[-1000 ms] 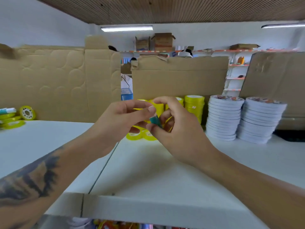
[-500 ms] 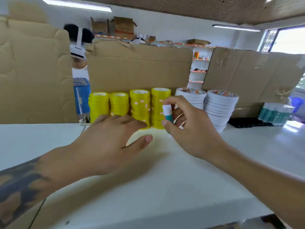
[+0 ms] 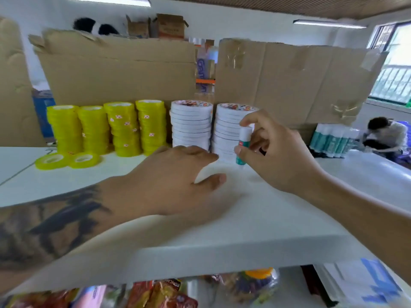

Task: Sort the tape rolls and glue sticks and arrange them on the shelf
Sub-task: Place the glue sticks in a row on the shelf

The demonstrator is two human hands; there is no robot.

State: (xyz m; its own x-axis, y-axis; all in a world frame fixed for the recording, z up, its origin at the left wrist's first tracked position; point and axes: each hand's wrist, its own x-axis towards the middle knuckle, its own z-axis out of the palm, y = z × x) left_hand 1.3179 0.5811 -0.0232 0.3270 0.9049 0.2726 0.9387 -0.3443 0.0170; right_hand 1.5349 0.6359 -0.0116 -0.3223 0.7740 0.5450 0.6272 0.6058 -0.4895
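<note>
My right hand [image 3: 275,152] pinches a white-and-teal glue stick [image 3: 242,145] upright, its base just above the white shelf [image 3: 278,210], in front of the right of two white tape stacks [image 3: 226,121]. My left hand [image 3: 175,176] rests palm down on the shelf with fingers spread, holding nothing, its fingertips near the left white tape stack [image 3: 191,123]. Several stacks of yellow tape rolls [image 3: 124,127] stand to the left, with two loose yellow rolls [image 3: 66,160] lying flat in front. A row of glue sticks [image 3: 331,140] stands at the far right of the shelf.
Cardboard sheets [image 3: 120,74] form a wall behind the stacks. A person [image 3: 387,134] crouches at the far right beyond the shelf. Packaged goods [image 3: 169,294] lie on the level below the shelf's front edge.
The view has swung right. My right hand carried the glue stick rightward, from before the yellow stacks to before the white stacks. My left hand let go and lies flat on the shelf.
</note>
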